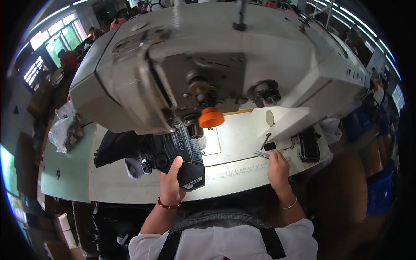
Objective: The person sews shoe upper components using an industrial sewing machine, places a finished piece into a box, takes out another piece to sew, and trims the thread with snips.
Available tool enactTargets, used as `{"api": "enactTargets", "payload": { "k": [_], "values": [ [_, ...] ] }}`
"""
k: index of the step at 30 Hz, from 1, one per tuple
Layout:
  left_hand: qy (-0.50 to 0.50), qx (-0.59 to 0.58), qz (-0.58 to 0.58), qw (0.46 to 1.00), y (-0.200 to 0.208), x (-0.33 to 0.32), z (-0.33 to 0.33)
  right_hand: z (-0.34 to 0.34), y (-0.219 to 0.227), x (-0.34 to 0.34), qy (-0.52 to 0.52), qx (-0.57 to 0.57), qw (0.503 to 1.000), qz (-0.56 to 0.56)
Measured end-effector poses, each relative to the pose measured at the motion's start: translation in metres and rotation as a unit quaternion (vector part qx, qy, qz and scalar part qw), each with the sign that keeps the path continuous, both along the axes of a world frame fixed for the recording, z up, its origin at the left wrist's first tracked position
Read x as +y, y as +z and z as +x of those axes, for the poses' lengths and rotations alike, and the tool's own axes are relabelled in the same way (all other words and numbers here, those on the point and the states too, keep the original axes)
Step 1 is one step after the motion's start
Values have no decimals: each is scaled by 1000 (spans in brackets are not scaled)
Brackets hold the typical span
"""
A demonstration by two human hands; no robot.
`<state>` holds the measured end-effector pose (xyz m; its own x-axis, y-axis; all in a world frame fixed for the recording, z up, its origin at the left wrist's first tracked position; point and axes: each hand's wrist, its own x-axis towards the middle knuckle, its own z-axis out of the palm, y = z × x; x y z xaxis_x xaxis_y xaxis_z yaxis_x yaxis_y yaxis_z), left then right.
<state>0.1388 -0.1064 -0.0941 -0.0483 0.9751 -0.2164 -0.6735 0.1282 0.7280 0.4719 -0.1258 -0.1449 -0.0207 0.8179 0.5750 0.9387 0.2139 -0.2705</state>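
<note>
My left hand (171, 184) grips the near end of a black padded piece (162, 158), with the thumb on top. The piece has a ribbed strip, a round raised part and a small pale label near its edge, and a dark sleeve-like part stretches left. I cannot tell its exact kind. Its far side lies beneath the head of a large grey sewing machine (208, 47), whose lower parts hide the needle area. My right hand (278, 171) is closed around a small pointed metal tool (261, 154), its tip pointing left above the white machine bed (234, 167).
An orange round knob (211, 117) hangs low from the machine head. Right of the bed sits a black oblong tray-like object (308, 145). A clear plastic bag (66, 132) rests on the pale green side table (65, 173). Blue bins (379, 190) stand far right; other people are in the background.
</note>
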Motion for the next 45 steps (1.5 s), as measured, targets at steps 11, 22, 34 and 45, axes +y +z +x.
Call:
{"api": "enactTargets", "payload": {
  "k": [11,22,34,45],
  "values": [
    [-159,-488,-111,851,44,2,-22,-105,91,69,257,-9,948,187],
    [-154,-500,-113,845,49,4,-24,-137,106,111,280,-102,928,224],
    [-117,-242,-33,963,38,1,-43,-156,118,97,312,-38,925,215],
    [-10,59,24,998,34,7,-33,-152,116,101,345,-39,918,193]
  ]
}}
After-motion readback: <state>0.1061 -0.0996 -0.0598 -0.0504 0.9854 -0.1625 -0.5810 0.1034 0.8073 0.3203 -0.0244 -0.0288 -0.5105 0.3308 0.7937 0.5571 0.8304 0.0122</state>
